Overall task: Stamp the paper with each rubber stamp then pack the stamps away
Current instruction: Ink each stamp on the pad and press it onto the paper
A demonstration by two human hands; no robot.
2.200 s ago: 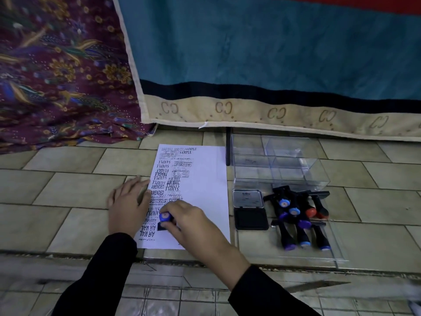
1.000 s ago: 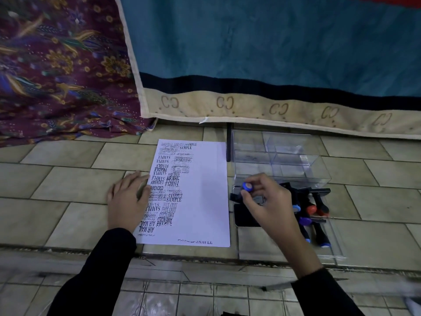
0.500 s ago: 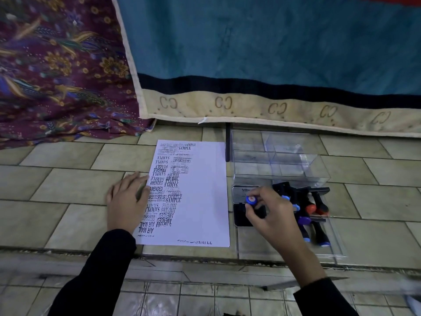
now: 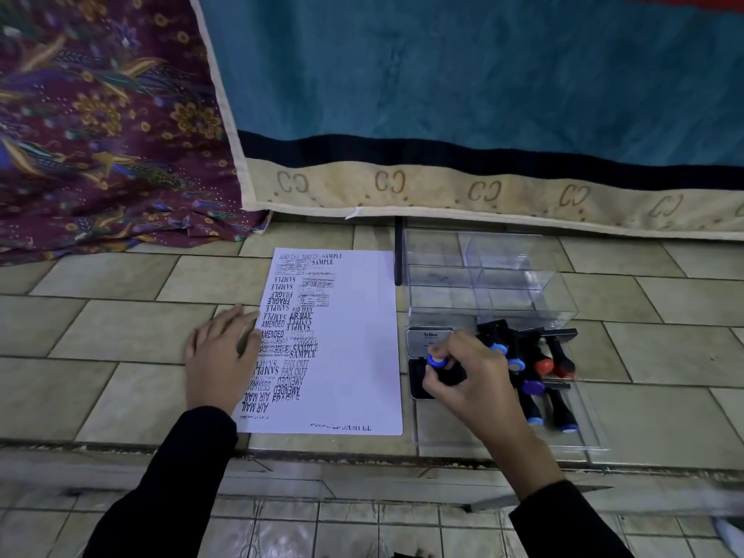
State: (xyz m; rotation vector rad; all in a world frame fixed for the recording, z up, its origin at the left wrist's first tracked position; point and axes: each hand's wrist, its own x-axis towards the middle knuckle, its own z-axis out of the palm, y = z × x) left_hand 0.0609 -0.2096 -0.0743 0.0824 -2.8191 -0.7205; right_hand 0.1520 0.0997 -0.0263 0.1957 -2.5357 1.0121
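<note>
Pinched by the right hand, the blue-capped black rubber stamp has been carried from the white paper sheet onto the black ink pad, while the sheet is still pressed by the flat left hand.

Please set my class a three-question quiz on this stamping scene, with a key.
1. True or false: the left hand lies flat on the paper's left edge.
2. The right hand holds the blue-capped stamp over: A the paper, B the ink pad, C the clear box.
3. Fill in: the other stamps lie to the ___ of the ink pad.
Key: 1 true; 2 B; 3 right.
</note>
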